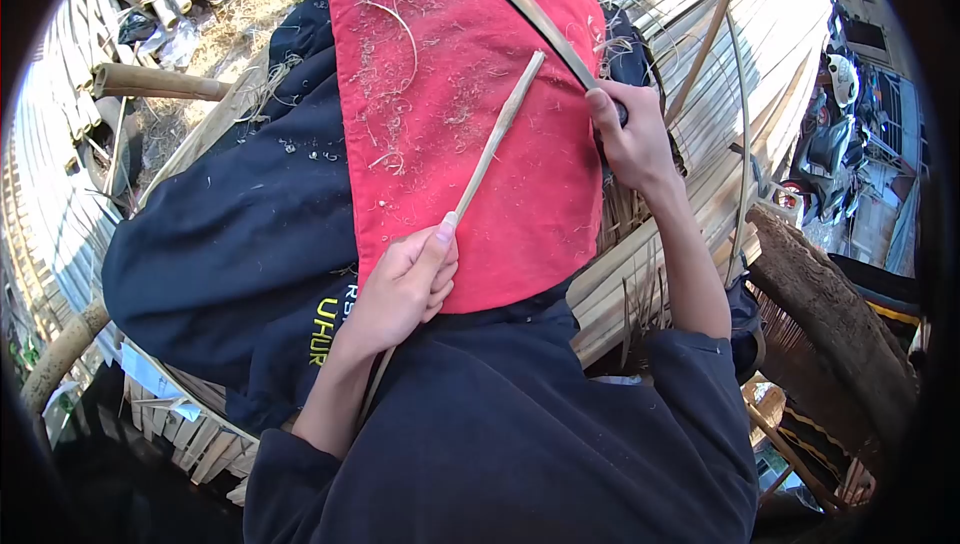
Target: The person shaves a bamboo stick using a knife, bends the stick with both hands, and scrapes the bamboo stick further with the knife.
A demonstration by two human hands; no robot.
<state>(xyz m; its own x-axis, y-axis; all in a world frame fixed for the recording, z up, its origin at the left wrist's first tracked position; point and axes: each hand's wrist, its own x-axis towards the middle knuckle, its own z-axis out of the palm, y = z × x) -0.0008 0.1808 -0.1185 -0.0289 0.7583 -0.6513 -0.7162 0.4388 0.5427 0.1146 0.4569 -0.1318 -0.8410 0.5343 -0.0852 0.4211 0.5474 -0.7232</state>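
One head-worn camera looks steeply down, close over the person's lap.

A thin bamboo stick (490, 149) is gripped at its near end by the left hand (405, 289), over a red cloth (460, 104). A curved blade (530, 14) is held by the right hand (630, 139), its edge laid against the stick's far end.

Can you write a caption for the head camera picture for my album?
Left hand holds thin bamboo stick on red cloth; right hand grips curved blade.
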